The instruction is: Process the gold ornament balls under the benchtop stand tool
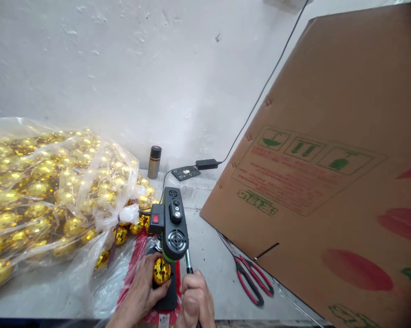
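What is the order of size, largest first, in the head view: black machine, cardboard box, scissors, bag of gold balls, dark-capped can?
Cardboard box
Bag of gold balls
Black machine
Scissors
Dark-capped can
Box and bag run past the picture's edge.

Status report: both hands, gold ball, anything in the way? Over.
Left hand holding gold ball at front of black machine. Right hand closed on lever. Red-handled scissors off right, apart from both hands.

Gap btwn machine (174, 228) & scissors (238, 264); box (311, 136) blocks R, bag (55, 196) L
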Available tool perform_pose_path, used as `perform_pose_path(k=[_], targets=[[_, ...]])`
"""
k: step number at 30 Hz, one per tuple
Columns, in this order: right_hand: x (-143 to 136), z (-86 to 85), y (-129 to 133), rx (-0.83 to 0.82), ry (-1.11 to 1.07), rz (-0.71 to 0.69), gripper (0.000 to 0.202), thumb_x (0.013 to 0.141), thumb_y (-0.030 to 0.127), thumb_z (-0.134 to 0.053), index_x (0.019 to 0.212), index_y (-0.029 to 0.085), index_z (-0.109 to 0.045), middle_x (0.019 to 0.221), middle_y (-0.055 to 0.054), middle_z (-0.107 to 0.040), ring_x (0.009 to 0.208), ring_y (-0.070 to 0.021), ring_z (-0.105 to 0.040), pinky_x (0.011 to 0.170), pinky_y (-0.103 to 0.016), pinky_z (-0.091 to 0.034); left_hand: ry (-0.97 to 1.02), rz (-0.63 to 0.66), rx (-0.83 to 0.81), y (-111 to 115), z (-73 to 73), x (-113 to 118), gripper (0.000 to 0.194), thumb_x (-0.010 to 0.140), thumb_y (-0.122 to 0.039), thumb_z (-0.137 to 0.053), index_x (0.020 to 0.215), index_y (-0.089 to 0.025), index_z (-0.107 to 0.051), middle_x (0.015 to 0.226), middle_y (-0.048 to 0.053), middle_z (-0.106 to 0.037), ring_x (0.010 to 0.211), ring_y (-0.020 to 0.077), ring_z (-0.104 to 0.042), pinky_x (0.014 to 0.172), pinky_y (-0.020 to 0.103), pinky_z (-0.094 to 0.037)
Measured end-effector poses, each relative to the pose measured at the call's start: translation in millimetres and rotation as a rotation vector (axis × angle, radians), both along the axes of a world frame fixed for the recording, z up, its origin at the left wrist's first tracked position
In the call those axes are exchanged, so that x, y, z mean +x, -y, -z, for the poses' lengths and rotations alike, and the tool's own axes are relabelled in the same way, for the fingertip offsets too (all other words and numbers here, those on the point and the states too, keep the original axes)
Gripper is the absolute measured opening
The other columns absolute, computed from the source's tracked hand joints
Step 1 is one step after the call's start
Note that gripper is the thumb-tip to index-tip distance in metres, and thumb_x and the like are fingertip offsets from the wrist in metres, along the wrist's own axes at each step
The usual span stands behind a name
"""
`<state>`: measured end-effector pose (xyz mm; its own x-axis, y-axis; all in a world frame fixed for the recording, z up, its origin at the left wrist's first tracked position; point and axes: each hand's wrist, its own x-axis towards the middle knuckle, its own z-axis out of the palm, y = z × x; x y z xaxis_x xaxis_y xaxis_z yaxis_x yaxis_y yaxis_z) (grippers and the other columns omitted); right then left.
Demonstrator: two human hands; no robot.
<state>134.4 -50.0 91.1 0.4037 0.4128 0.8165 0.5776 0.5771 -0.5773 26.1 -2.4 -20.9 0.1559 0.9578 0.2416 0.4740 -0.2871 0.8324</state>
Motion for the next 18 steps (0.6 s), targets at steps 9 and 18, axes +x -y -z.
perform_pose_path(k=[9, 18], targets=[[5, 6.4, 0, 0.008, 0.026, -0.002, 0.038, 0.111, 0.021, -0.042, 0.074, 0.024, -0.050, 0.066, 0.005, -0.050, 0.057, -0.0126, -0.047, 0.074, -0.031, -0.052, -0.021, 0.016, -0.051, 0, -3.6, 0, 0.036, 0.084, -0.040, -0.074, 0.113, -0.020, -0.068, 0.109, 0.014, -0.077, 0.102, 0.0350, -0.073, 0.093, 0.052, -0.061], [-8, -2.8, 0, -0.009, -0.089, 0.003, 0.041, 0.113, 0.022, -0.038, 0.072, 0.023, -0.044, 0.068, 0.005, -0.046, 0.061, -0.0126, -0.043, 0.071, -0.028, -0.045, 0.012, 0.023, -0.052, -1, -1.0, 1, 0.043, 0.083, -0.038, -0.074, 0.121, -0.020, -0.069, 0.114, 0.015, -0.077, 0.105, 0.0342, -0.072, 0.095, 0.052, -0.059]])
